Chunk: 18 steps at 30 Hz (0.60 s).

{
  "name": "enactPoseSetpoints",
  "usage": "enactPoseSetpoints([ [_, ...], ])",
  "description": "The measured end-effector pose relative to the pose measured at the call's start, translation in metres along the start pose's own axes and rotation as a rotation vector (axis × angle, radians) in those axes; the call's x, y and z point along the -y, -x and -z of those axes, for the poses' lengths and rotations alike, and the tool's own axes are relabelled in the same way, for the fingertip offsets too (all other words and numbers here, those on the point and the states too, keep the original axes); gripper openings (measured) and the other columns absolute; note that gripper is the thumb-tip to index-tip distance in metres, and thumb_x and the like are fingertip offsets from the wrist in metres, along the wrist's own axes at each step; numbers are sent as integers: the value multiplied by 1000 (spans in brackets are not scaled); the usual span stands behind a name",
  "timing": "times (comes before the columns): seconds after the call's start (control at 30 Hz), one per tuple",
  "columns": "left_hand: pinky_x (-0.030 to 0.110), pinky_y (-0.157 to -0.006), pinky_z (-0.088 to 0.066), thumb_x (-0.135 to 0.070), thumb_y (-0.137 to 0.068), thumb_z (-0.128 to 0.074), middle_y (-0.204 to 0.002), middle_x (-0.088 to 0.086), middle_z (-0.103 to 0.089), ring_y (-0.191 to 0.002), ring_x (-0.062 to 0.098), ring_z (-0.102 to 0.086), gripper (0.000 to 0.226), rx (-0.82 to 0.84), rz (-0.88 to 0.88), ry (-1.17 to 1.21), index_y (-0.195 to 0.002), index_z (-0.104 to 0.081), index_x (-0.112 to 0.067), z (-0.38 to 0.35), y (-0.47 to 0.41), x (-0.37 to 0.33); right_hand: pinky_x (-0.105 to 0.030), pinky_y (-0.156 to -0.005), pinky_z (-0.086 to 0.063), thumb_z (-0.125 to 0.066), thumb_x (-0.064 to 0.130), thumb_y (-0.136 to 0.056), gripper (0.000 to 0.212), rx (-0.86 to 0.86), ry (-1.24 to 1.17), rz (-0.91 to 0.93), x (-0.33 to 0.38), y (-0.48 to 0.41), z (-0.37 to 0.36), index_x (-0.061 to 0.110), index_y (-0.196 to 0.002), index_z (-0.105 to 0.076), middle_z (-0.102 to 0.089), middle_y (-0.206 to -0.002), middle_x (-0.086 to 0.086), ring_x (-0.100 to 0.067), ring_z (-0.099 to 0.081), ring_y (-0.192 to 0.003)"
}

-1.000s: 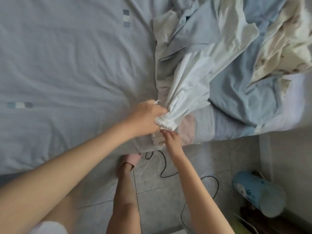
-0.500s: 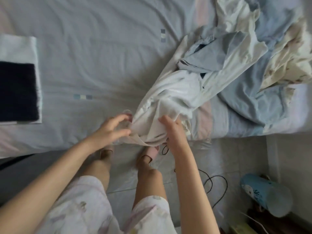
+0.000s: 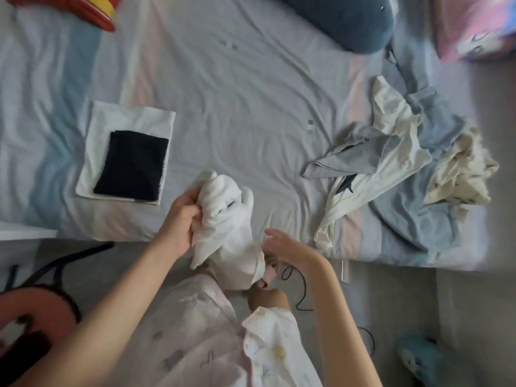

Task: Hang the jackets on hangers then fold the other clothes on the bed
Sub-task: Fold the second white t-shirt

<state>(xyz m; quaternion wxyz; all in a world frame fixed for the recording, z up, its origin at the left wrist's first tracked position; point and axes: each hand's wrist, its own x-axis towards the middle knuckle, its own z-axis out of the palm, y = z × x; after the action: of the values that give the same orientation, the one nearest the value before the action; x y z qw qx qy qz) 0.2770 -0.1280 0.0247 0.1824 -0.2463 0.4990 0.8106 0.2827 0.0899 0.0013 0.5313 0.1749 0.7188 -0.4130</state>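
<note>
Folding at the bed (image 3: 251,107) edge: gripping a white garment (image 3: 227,216) in left hand (image 3: 181,222), reaching with slack right hand (image 3: 283,244); likely needing flattening.

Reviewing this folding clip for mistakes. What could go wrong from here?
1. Only the left hand grips the bunched white garment, whose lower end hangs past the bed edge; it could slip from that grip onto the floor.
2. A black cable lies on the floor below the garment, a possible trip hazard.
3. Spreading the garment might disturb the folded stack close by.
</note>
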Motion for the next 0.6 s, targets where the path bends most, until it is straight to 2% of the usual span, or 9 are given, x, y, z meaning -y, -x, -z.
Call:
enactPoseSetpoints([
  [0.07,11,-42,-40,17,-68,-33,-59,-4,-64,-48,4,-56,48,131,-71,-83,-92,-65,-10,5,21,-27,-46,-102,-39,-33,41,-100,52,33,-565,-2,25,5,-4,9,-141,-37,-57,-129,-13,-29,-56,-115],
  [0.13,8,-52,-43,19,-65,-35,-68,-6,-69,-60,1,-61,49,304,-105,-198,-98,-63,-5,-3,35,-46,-47,-93,-44,-31,59,-94,68,85,-874,55,50,12,-8,4,-131,-48,-63,-115,-17,-29,-60,-95],
  [0.17,10,-63,-46,17,-65,-37,-79,-5,-71,-73,3,-65,51,395,-109,-280,-103,-63,-5,-6,39,-52,-40,-83,-49,-33,57,-95,63,79,-886,124,68,18,-13,5,-122,-55,-65,-107,-15,-25,-62,-85],
  [0.23,14,-82,-46,11,-68,-42,-99,-10,-72,-97,3,-64,54,600,-78,-537,-109,-65,-17,-8,44,-58,-25,-61,-54,-35,27,-103,27,-41,-768,197,91,28,-24,15,-98,-58,-64,-91,-5,-11,-66,-67],
  [0.27,14,-86,-45,8,-73,-47,-104,-15,-70,-102,-1,-62,52,713,-60,-712,-109,-64,-25,-3,47,-70,-21,-55,-53,-35,14,-103,23,-156,-653,257,105,36,-32,19,-92,-55,-61,-88,-1,-6,-65,-64],
  [0.33,17,-95,-45,0,-85,-56,-112,-19,-65,-108,-3,-59,41,809,49,-977,-112,-62,-31,8,43,-77,-20,-59,-52,-44,11,-97,14,-287,-479,397,116,40,-33,19,-94,-55,-60,-89,2,-8,-64,-75],
  [0.43,32,-100,-46,-29,-91,-61,-114,-10,-66,-114,9,-58,22,522,66,-828,-113,-62,-25,39,43,-95,-33,-71,-51,-56,13,-73,14,-417,-157,618,141,55,-31,13,-87,-61,-62,-84,-1,-12,-60,-82],
  [0.53,29,-87,-51,-71,-52,-75,-120,-16,-57,-110,6,-59,86,203,6,-397,-123,-44,-35,52,38,-104,-23,-71,-50,-56,-10,-80,24,-366,-8,755,151,68,-31,7,-93,-66,-66,-85,-1,-2,-61,-77],
  [0.6,25,-72,-53,-64,-33,-85,-113,-11,-59,-95,3,-65,113,150,4,-176,-130,-36,-33,49,33,-105,-21,-70,-49,-50,-17,-80,28,-291,-29,771,154,79,-34,3,-91,-67,-66,-82,-1,-5,-60,-79],
])
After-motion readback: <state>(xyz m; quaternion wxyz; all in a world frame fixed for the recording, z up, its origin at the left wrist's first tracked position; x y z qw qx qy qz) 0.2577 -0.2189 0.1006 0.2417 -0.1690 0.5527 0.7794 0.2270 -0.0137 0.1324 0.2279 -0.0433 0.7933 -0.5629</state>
